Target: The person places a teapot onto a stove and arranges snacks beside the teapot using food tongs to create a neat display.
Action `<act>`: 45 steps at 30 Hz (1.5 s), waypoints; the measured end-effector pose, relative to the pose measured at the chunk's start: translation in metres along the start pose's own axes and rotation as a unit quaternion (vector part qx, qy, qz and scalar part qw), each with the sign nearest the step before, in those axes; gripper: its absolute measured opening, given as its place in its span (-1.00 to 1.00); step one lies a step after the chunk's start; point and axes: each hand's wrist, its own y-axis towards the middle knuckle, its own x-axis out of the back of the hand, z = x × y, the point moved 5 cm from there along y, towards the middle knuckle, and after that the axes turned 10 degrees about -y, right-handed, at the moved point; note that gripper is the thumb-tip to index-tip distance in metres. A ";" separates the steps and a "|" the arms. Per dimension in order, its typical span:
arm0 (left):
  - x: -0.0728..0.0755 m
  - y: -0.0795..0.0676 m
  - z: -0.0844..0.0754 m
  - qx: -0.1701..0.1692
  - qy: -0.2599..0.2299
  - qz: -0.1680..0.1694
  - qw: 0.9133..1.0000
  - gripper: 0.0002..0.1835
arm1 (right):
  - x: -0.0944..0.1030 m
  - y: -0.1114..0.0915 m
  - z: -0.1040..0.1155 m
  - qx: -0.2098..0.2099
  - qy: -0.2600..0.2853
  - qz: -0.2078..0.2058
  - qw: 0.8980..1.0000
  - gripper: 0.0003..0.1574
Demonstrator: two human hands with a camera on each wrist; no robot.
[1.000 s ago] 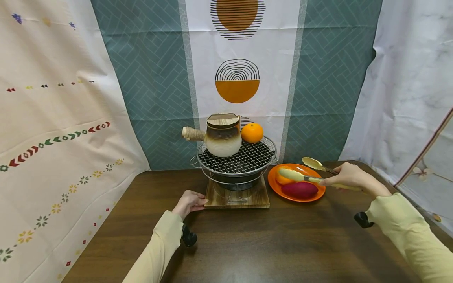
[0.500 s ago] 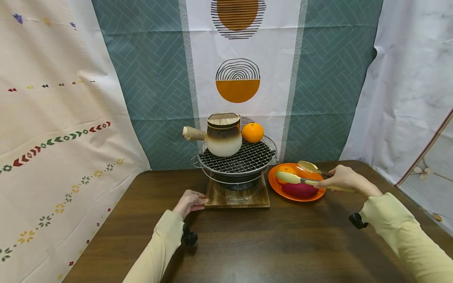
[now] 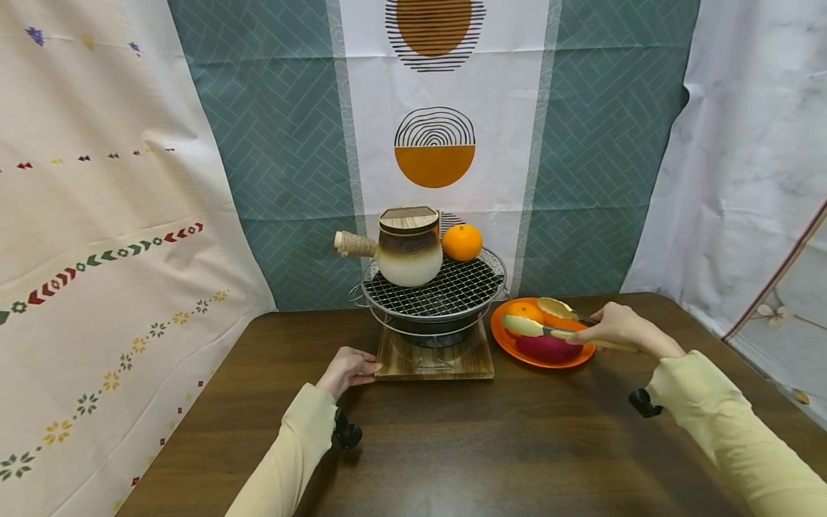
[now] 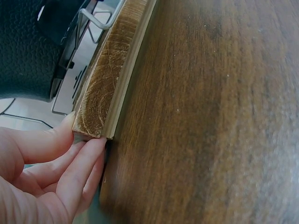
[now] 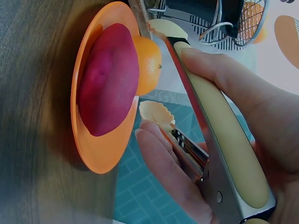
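In the head view my left hand (image 3: 345, 370) is at the left front corner of a square wooden board (image 3: 470, 368). Its thumb and fingers pinch that corner, as the left wrist view shows. On the right, my right hand (image 3: 622, 330) grips cream-coloured tongs (image 5: 219, 126), whose arms are spread apart. The tong tips hover over an orange plate (image 3: 549, 365), on either side of a mandarin (image 3: 525, 311); contact cannot be told. Beside that fruit lies a purple sweet potato (image 5: 110, 81).
A round grill (image 3: 461, 283) stands on the board. It bears a side-handled teapot (image 3: 408, 260) with a wooden lid and another mandarin (image 3: 462, 243). Patterned curtains (image 3: 278, 143) hang behind the dark wooden table (image 3: 420, 445).
My right hand has moved left and slightly forward with the tongs, bringing their tips around the mandarin on the plate. The left hand stays on the board.
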 end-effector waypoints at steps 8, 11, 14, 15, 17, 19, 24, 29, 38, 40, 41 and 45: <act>0.000 0.001 0.001 0.001 -0.002 0.000 1.000 -0.73 | -0.003 0.004 0.003 -0.004 0.012 0.008 1.000 -0.37; 0.000 0.002 0.001 0.002 -0.004 0.002 1.000 -0.73 | -0.003 0.005 0.004 -0.006 0.011 0.009 1.000 -0.37; 0.000 0.002 0.001 0.003 -0.005 0.003 1.000 -0.73 | -0.004 0.006 0.005 -0.006 0.011 0.011 1.000 -0.38; 0.000 0.002 0.001 0.004 -0.004 0.003 1.000 -0.73 | -0.004 0.006 0.006 -0.006 0.011 0.012 1.000 -0.40; 0.000 0.002 0.000 0.003 -0.002 0.002 1.000 -0.73 | -0.004 0.007 0.006 -0.005 0.010 0.011 1.000 -0.42; 0.000 0.003 0.001 0.003 -0.002 0.000 1.000 -0.73 | -0.004 0.008 0.006 -0.008 0.006 0.011 1.000 -0.42; 0.000 0.003 0.002 0.004 -0.004 0.000 1.000 -0.74 | -0.005 0.009 0.006 -0.011 0.006 0.012 1.000 -0.44; 0.000 0.002 0.001 0.002 -0.005 0.001 1.000 -0.74 | -0.008 0.010 0.006 -0.012 0.012 0.010 1.000 -0.47; 0.000 0.002 0.002 0.002 -0.007 0.000 1.000 -0.74 | -0.010 0.011 0.006 -0.006 0.005 0.012 1.000 -0.49; 0.001 0.002 0.002 0.004 -0.007 -0.001 1.000 -0.73 | -0.011 0.012 0.006 -0.005 0.006 0.012 1.000 -0.49; 0.001 0.002 0.002 0.005 -0.006 -0.001 1.000 -0.73 | -0.011 0.012 0.006 -0.004 0.006 0.012 1.000 -0.48; 0.001 0.003 0.002 0.007 -0.003 -0.005 1.000 -0.71 | -0.011 0.012 0.005 -0.002 0.009 0.012 1.000 -0.48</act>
